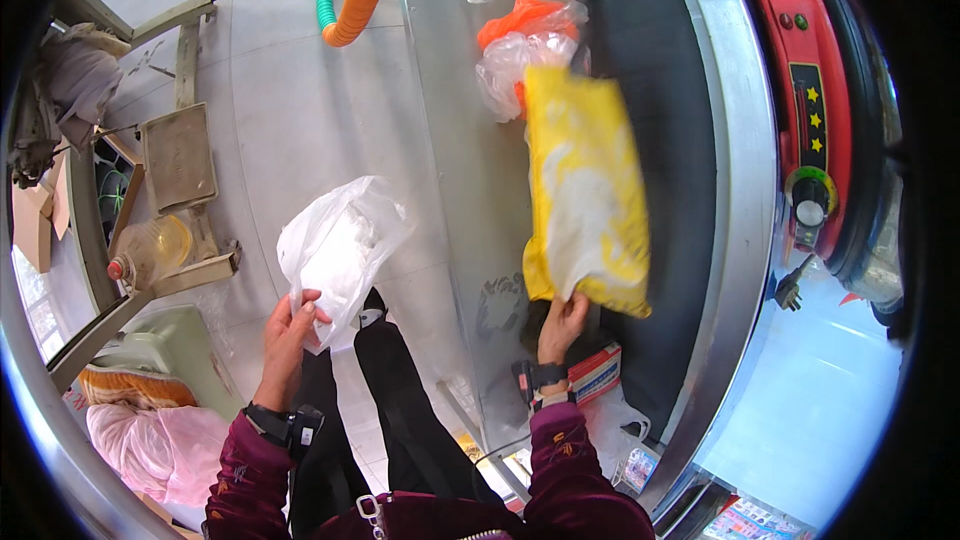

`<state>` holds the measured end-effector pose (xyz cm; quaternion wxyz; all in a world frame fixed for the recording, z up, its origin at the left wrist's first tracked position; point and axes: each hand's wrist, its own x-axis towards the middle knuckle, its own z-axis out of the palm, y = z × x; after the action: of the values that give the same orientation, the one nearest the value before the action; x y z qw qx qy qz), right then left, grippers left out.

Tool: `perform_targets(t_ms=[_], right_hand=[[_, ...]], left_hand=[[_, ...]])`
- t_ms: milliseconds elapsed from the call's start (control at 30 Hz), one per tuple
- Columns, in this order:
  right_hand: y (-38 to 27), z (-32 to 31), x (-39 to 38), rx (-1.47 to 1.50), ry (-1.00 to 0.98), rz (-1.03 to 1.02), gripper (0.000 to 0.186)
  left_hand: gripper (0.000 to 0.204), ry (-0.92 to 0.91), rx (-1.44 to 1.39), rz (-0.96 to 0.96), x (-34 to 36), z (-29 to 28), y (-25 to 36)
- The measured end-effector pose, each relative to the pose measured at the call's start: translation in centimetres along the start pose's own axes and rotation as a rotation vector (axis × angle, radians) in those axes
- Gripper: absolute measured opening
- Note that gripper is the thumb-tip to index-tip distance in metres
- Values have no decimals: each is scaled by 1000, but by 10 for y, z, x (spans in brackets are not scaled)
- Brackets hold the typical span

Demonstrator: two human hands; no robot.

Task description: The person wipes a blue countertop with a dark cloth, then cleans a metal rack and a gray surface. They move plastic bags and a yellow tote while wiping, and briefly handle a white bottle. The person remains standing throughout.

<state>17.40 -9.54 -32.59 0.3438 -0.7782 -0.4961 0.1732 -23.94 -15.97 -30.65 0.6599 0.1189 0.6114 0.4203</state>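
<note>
My left hand grips a white plastic bag by its edge, at the left above the tiled floor. The bag hangs bunched and puffed out. With my right hand I hold the lower end of a yellow and white packet over the dark counter. The packet is slightly blurred, and its far end covers part of the orange and clear plastic bags lying beyond it. What the white bag contains, if anything, I cannot make out.
A red machine with a knob stands at the right beyond the counter's metal rim. A red and white box lies near my right wrist. An orange and green hose hangs at the top. Left are a metal frame and a plastic bottle.
</note>
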Motion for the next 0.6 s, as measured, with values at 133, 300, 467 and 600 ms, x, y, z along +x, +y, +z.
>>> perform_targets(t_ms=[133,300,467,600], right_hand=[[67,-35,-34,-351,-114,-146,24],[108,-71,-33,-607,-228,-249,26],[58,-79,-34,-629,-419,4,22],[-89,-90,-71,-699,-1299,90,26]], left_hand=[[42,-36,-9,26,7,24,8],[54,-194,17,-11,19,66,24],[41,-244,69,-87,17,106,31],[33,-297,27,54,0,106,15]])
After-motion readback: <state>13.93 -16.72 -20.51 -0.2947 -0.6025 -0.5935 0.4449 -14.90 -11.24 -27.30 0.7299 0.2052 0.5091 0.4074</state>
